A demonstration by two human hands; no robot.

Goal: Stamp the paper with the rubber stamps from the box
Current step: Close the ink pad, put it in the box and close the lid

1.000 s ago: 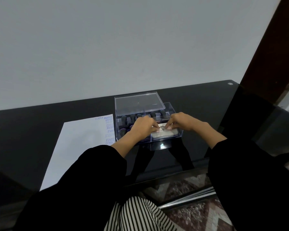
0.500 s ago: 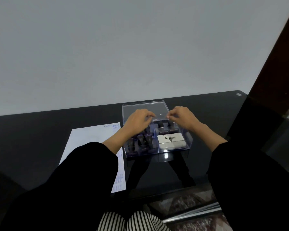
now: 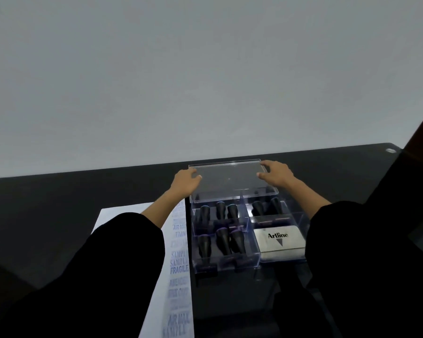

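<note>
Since before, the left hand (image 3: 185, 182) and right hand (image 3: 277, 175) have spread to the ends of the lid (image 3: 230, 181). Nearest, paper (image 3: 178, 284) on the counter (image 3: 83, 191) reads SAMPLE, FRAGILE; beside it the box (image 3: 226, 265) holds black stamps (image 3: 222, 240) and an Artline pad (image 3: 279, 242); farther, both hands' fingers grip the lid.

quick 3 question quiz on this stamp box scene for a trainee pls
1. True or false: the left hand and right hand both hold the clear lid.
2. Where in the box is the Artline ink pad? A: near right compartment. B: far left compartment. C: on the lid.
3. Fill in: the paper lies to the box's ____.

Key: 1 true; 2 A; 3 left.
</note>
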